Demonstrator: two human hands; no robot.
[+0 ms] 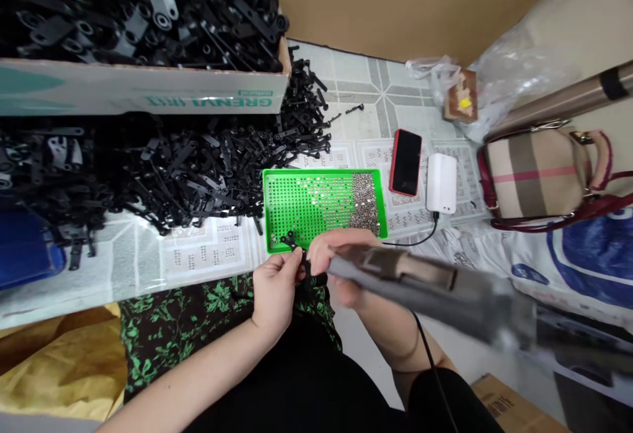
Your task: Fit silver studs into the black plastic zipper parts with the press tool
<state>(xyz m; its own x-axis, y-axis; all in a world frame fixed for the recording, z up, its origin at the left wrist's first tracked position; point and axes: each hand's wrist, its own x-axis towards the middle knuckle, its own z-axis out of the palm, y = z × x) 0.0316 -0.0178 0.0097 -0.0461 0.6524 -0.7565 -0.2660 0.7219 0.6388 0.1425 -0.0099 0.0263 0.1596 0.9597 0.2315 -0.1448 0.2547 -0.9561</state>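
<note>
Between the thumb and fingers of my left hand (277, 288) is a small black plastic part (291, 240), its ringed end pointing up over the near edge of a green tray (270, 212). My right hand (341, 255) is curled closed right beside it, fingertips at the part's lower end. A blurred grey bar (420, 281) crosses in front of the right hand and hides most of its palm, so what it grips cannot be made out. Small metal pieces (364, 199) fill the right side of the tray; its left side shows rows of holes.
A cardboard box (198, 87) full of black parts stands at the upper left, with a heap of them (212, 163) before it. Right of the tray lie a red-edged phone (406, 163), a white power bank (442, 182) with a cable, and a checked handbag (537, 173).
</note>
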